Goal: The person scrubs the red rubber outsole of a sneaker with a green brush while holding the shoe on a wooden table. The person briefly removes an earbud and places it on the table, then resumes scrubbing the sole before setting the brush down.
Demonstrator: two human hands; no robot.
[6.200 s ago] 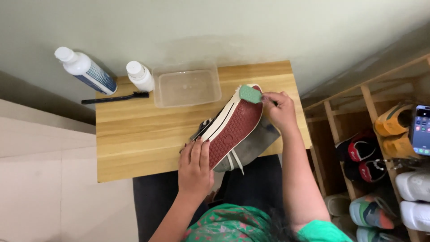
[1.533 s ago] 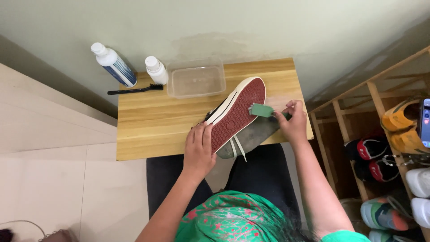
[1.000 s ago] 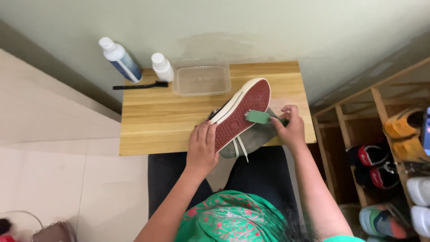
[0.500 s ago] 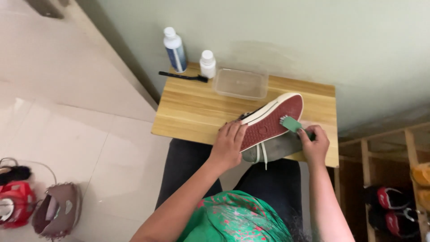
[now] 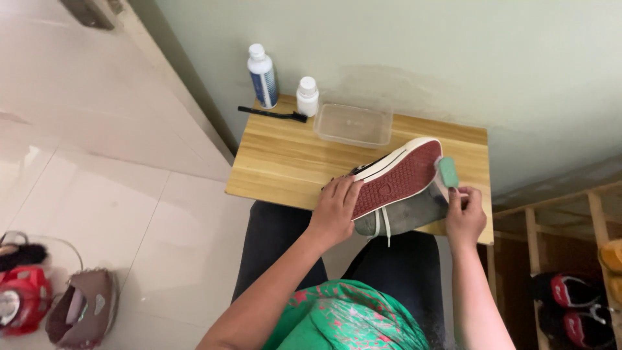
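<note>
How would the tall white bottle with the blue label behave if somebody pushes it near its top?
The tall bottle is narrow and upright, so it would probably tip rather than slide. Being round, it may roll toward the table edge, which is close.

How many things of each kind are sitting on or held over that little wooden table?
Bottles: 2, a tall bottle and a short bottle
Brushes: 2, a black brush and a green brush in the right hand
Clear tubs: 1, the plastic tub
Shoes: 1, the grey shoe steadied by the left hand
Total: 6
</note>
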